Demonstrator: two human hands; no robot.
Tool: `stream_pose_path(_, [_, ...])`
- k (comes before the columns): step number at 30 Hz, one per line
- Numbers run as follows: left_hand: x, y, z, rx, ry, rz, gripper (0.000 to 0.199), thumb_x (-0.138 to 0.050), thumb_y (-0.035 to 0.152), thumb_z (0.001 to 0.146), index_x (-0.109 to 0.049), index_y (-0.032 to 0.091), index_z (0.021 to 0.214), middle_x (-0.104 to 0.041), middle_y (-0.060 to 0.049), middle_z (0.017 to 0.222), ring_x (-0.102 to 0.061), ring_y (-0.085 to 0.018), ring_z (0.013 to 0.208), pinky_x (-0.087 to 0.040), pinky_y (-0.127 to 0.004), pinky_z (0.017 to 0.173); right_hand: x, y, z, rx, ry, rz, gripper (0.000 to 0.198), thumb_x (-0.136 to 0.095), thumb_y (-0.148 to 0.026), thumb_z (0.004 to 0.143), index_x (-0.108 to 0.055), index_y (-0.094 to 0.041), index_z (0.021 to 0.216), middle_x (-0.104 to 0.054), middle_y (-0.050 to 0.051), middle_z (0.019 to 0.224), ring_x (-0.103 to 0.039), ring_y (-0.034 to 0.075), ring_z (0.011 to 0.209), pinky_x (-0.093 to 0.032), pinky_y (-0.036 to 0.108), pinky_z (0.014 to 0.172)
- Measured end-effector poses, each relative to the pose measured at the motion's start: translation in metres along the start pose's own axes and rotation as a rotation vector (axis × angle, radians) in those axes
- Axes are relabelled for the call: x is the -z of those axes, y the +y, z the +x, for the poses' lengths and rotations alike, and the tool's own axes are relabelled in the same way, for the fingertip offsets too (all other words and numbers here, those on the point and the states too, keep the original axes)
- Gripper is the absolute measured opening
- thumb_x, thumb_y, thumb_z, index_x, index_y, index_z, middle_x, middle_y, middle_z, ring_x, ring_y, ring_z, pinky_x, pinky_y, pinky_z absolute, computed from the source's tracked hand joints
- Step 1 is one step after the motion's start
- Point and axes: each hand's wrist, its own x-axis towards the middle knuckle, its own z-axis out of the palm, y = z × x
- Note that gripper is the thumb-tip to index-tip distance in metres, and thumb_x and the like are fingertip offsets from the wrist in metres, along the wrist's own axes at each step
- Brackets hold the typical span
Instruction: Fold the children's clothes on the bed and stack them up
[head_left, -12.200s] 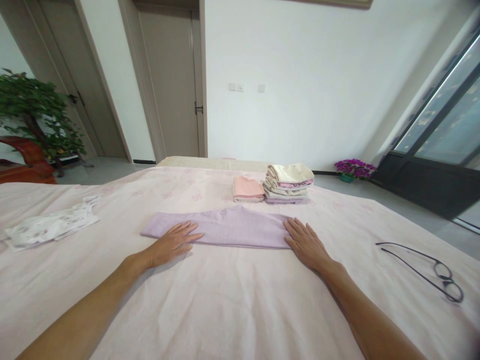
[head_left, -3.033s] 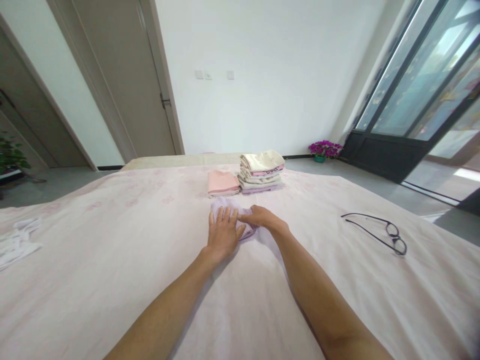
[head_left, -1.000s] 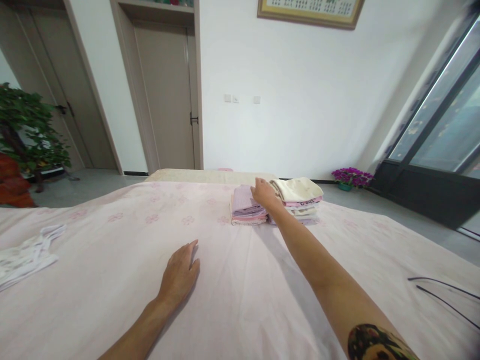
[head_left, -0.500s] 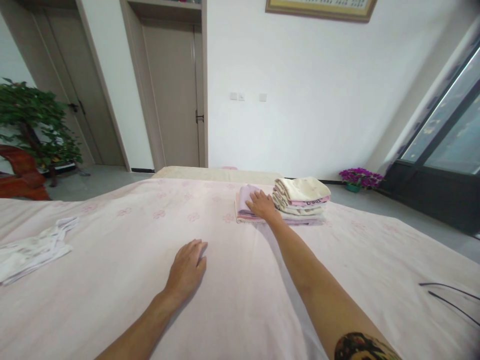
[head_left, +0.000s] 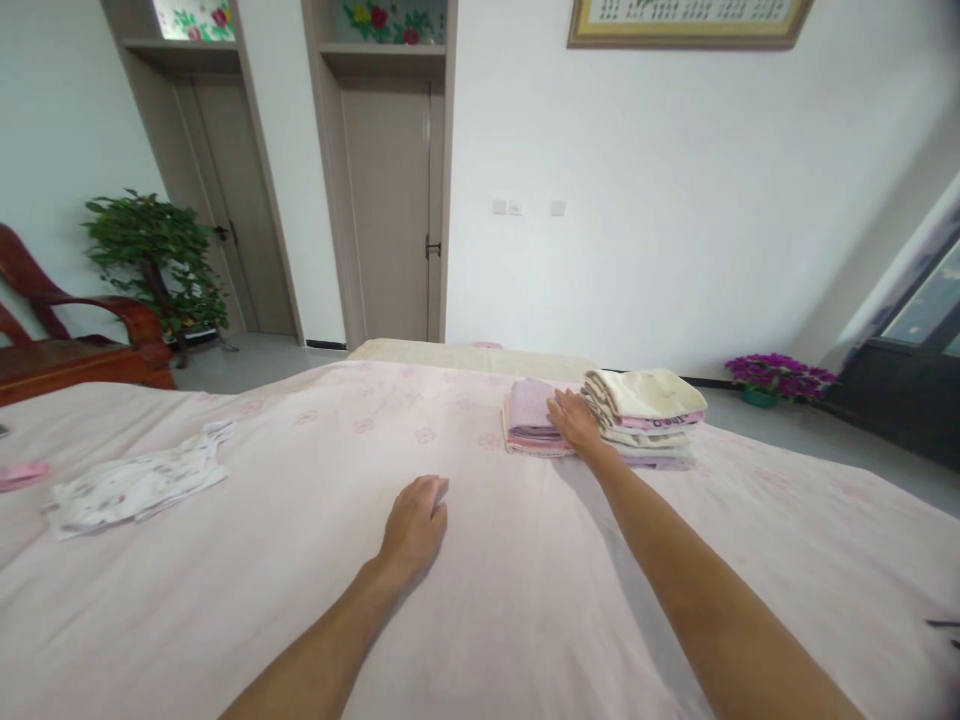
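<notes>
My right hand (head_left: 576, 420) reaches out to a low pile of folded cloth with a lilac piece (head_left: 531, 408) on top. Its fingers are extended at that pile's right edge, holding nothing that I can see. Just right of the hand stands a taller stack of folded clothes (head_left: 651, 395), cream on top with a pink lettered layer below. My left hand (head_left: 415, 520) rests on the pale pink bedspread (head_left: 495, 570), fingers loosely stretched and nothing in them. A white patterned garment (head_left: 142, 485) lies flat to the left, apart from both hands.
A pink cloth (head_left: 24, 476) lies at the far left. Dark thin rods (head_left: 943, 625) show at the right edge. Beyond the bed are a wooden chair (head_left: 135, 325), a leafy plant (head_left: 154, 255) and purple flowers (head_left: 780, 375).
The view has turned left and up, showing more of the patterned garment and the chair. My right hand has slid from the lilac cloth's top toward its right edge. My left hand stays on the bedspread.
</notes>
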Motion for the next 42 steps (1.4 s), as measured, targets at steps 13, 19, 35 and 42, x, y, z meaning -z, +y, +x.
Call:
stream_pose_path(13, [0.119, -0.175, 0.007, 0.568, 0.395, 0.491, 0.046, -0.046, 0.018, 0.086, -0.055, 0.012, 0.13, -0.044, -0.022, 0.145, -0.031, -0.036, 0.138, -0.022, -0.054, 0.109, -0.033, 0.039, -0.187, 0.225, 0.046, 0.2, 0.05, -0.038, -0.046, 0.096, -0.052, -0.022, 0.137, -0.044, 0.011, 0.149, -0.04, 0.026, 0.137, -0.034, 0.046, 0.114])
stream_pose_path(19, [0.181, -0.257, -0.017, 0.836, 0.271, 0.601, 0.041, -0.051, 0.032, 0.087, -0.055, 0.008, 0.12, -0.053, -0.026, 0.131, -0.046, -0.042, 0.121, -0.036, -0.054, 0.093, -0.028, 0.02, -0.215, 0.249, -0.033, 0.006, 0.048, -0.038, -0.038, 0.094, -0.058, -0.018, 0.134, -0.052, 0.011, 0.143, -0.044, 0.027, 0.135, -0.034, 0.047, 0.114])
stream_pose_path(35, [0.216, -0.115, -0.002, 0.375, 0.635, -0.052, 0.036, -0.049, 0.043, 0.088, -0.055, 0.018, 0.113, -0.059, 0.001, 0.086, -0.054, -0.015, 0.074, -0.044, -0.023, 0.068, -0.021, 0.012, -0.213, 0.25, -0.028, -0.007, 0.047, -0.039, -0.033, 0.094, -0.058, -0.016, 0.133, -0.054, 0.013, 0.141, -0.045, 0.027, 0.133, -0.033, 0.044, 0.112])
stream_pose_path(42, [0.16, 0.05, -0.077, -0.199, -0.247, -0.673, 0.032, -0.057, 0.041, 0.087, -0.061, 0.018, 0.11, -0.062, 0.001, 0.081, -0.056, -0.012, 0.07, -0.046, -0.022, 0.066, 0.002, -0.031, -0.24, 0.16, -0.062, 0.495, 0.047, -0.045, -0.046, 0.091, -0.061, -0.02, 0.126, -0.065, 0.012, 0.123, -0.058, 0.027, 0.112, -0.042, 0.042, 0.099])
